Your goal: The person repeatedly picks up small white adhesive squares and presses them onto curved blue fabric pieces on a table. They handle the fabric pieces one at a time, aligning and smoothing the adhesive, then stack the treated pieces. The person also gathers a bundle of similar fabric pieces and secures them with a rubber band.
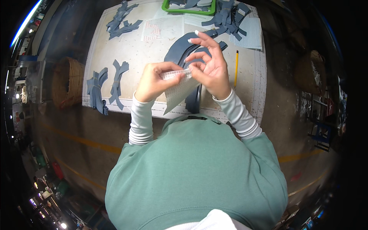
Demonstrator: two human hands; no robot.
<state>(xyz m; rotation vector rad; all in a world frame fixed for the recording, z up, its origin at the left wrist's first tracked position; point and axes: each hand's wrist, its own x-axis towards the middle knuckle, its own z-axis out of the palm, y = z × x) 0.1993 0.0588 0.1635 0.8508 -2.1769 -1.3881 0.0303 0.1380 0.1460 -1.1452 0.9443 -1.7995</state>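
- Holds a pale gridded sheet (178, 90) in the left hand (155, 78), clamped between thumb and curled fingers, with the loose part hanging slanted below the fingertips.
- Pinches the sheet's far right corner with thumb and forefinger of the right hand (212, 73); too small to tell whether a label sits between them.
- Spreads the other right fingers, lifted and free, beyond that pinch.
- Has curved dark fabric pieces (174, 50) just past the fingertips of both hands, and dark strips (193, 101) nearer the body, below the right fingers.
- Has a yellow pencil (236, 69) right of the right fingers, lying lengthwise on a white table (130, 50).
- Has two strip bundles (97, 88) well left of the left fingers.
- Has, farther beyond the fingers, a red-marked paper (157, 30), a green tray (186, 12), and, right of the tray, a heap of dark strips (230, 17) partly over a pale blue sheet (249, 34).
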